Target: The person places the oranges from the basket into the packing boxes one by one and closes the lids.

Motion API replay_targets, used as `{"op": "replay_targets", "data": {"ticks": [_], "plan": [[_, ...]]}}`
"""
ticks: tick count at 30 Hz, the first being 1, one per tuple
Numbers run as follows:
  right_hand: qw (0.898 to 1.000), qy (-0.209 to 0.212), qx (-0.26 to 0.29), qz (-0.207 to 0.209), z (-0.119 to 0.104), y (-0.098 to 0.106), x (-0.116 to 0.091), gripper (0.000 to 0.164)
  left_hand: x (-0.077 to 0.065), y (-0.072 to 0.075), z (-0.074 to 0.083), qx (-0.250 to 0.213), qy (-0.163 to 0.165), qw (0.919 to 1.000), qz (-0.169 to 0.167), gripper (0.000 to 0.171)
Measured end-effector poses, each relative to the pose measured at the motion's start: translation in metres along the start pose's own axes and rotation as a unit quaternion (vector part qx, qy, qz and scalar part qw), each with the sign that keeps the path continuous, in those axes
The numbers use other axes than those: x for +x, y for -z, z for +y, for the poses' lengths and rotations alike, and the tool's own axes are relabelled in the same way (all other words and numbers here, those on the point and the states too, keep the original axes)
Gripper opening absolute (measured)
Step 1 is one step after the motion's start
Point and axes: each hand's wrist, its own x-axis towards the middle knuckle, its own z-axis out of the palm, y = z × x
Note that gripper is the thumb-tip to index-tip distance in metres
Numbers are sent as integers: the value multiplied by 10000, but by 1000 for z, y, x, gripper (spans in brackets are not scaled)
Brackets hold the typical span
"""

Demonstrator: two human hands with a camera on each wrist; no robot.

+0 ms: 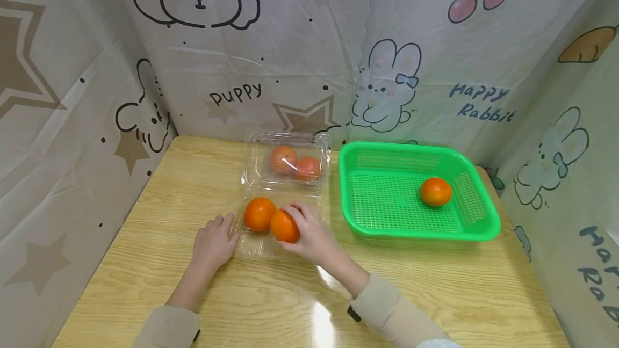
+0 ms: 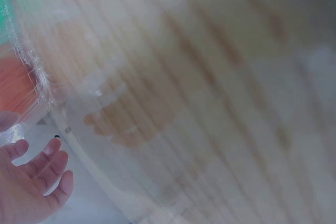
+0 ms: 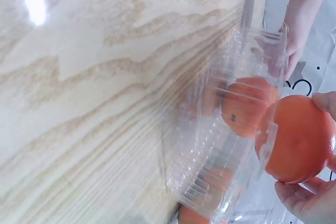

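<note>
My right hand (image 1: 311,232) grips a smooth, round orange fruit (image 1: 284,226) between thumb and fingers, over the near half of a clear plastic clamshell box (image 1: 251,246). Beside it, a second orange fruit (image 1: 259,214) sits in that half. In the right wrist view the held fruit (image 3: 296,139) is close to the box's clear wall (image 3: 210,114). At the box's left edge my left hand (image 1: 214,241) rests with loosely bent fingers, holding nothing. Two paler-looking fruits (image 1: 282,160) show through the far clear half; whether they lie in or behind it I cannot tell.
A green plastic basket (image 1: 345,197) stands on the right of the wooden table (image 1: 271,305), with one orange fruit (image 1: 436,192) inside. Printed curtain cloth (image 1: 300,52) closes off the back and both sides.
</note>
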Motion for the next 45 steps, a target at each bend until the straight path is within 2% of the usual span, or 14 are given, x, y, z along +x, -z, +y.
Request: {"op": "replay_targets", "data": {"ticks": [29,45], "plan": [[9979,-204,152,-599,-7,-32,-3,69,1,0,0,49,14,10000,46,45],[9920,-648,513,-950,-8,-37,0,68,-1,1,1,31,-12,10000,-10,47]]}}
